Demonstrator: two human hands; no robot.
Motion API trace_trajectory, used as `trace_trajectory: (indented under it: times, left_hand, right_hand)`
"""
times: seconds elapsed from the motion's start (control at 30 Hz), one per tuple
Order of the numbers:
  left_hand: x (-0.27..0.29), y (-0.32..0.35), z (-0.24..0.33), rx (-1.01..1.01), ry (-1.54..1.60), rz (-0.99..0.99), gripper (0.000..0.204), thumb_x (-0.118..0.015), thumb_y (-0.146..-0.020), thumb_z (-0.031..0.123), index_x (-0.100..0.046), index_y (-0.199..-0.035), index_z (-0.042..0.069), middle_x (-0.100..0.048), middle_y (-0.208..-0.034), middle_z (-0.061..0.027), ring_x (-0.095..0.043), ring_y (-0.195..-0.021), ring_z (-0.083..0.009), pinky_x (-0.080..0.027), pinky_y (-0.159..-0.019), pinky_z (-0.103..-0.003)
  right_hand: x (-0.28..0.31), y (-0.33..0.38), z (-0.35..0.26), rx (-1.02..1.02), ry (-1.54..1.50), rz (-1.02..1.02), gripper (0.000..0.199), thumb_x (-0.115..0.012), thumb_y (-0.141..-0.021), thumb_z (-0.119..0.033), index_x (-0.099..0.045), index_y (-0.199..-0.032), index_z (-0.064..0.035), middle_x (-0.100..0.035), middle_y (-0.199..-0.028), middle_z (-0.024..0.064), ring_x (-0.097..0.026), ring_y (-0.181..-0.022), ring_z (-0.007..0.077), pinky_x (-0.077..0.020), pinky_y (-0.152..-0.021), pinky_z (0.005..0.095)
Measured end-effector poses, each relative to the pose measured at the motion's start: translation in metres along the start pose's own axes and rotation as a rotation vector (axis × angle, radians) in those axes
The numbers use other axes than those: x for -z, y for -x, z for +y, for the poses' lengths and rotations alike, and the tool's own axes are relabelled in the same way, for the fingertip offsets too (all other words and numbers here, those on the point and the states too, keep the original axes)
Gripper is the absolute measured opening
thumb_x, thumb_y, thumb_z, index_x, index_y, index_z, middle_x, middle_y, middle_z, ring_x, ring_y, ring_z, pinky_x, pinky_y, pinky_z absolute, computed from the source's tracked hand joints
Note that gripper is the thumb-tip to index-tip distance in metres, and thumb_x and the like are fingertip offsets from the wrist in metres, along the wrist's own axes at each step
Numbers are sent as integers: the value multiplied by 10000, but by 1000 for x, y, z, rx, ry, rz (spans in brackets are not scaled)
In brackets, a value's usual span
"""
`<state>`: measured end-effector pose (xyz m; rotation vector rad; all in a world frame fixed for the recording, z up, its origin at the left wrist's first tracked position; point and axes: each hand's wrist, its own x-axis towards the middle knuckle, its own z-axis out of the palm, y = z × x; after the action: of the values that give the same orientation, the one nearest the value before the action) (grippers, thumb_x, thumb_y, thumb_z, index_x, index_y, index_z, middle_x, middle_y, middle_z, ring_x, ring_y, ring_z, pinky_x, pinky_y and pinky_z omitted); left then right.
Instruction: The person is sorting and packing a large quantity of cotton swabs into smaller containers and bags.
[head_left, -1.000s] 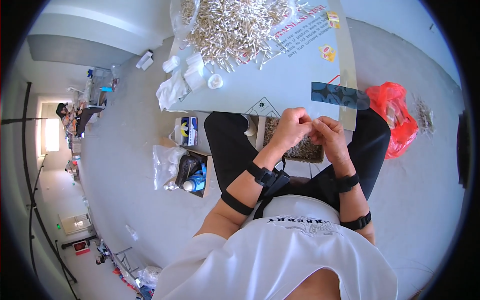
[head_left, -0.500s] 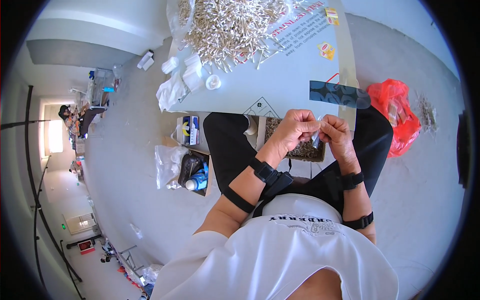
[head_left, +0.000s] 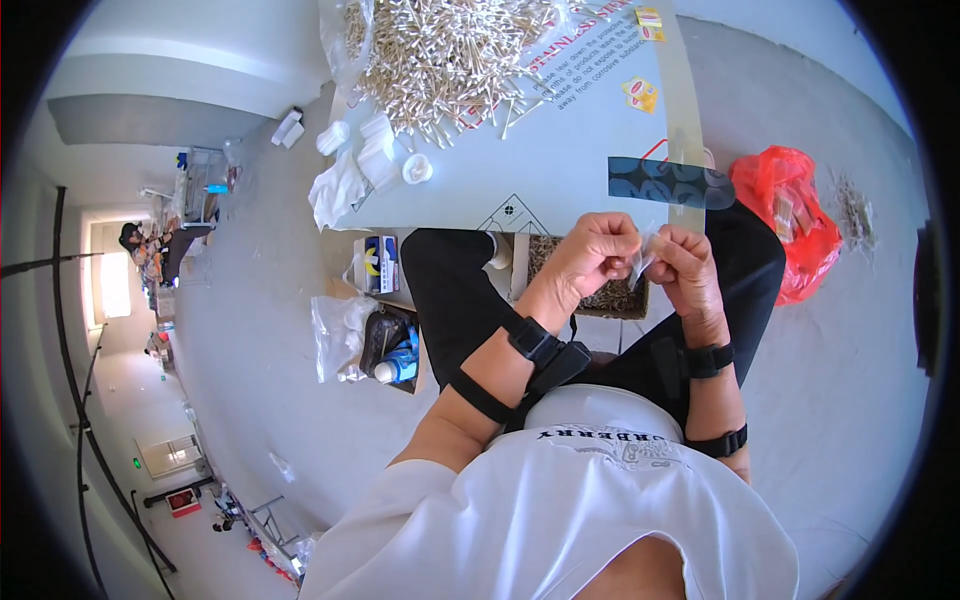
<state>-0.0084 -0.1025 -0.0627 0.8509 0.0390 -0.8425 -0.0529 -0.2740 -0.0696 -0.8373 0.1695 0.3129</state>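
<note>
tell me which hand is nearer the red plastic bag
Right. The right hand is left of the red plastic bag, apart from it; the left hand is farther left, beyond the right one.

On the grey table (head_left: 450, 208), carries a big heap of cotton swabs (head_left: 450, 65), white tissue (head_left: 335, 190) and a round white tub (head_left: 417, 169) at left, yellow packets (head_left: 640, 96) and a dark strip (head_left: 650, 182) at right. On the floor (head_left: 270, 330), bears a red bag (head_left: 775, 225) beside loose sticks (head_left: 855, 215).
</note>
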Motion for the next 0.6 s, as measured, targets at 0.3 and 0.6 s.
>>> trace_trajectory:
  times: [0.3,0.6]
  left_hand:
    - [-32,-11,-1,-536,-1063,216,86,-569,-764,-75,-547,-783,7,-494,-599,8,-443,-519,-76,-383,-486,-229]
    - [-52,-64,7,-447,-593,169,173,-556,-769,-99,-558,-904,10,-522,-642,16,-462,-512,-26,-377,-451,-189]
  right_hand:
    - [-6,8,-16,196,781,78,309,-649,-825,-134,-520,-567,-23,-464,-533,-44,-404,-501,29,-281,-452,215]
    - [6,19,1,-90,-285,474,160,-626,-870,-212,-598,-896,-57,-568,-755,-14,-472,-587,52,-375,-514,193]
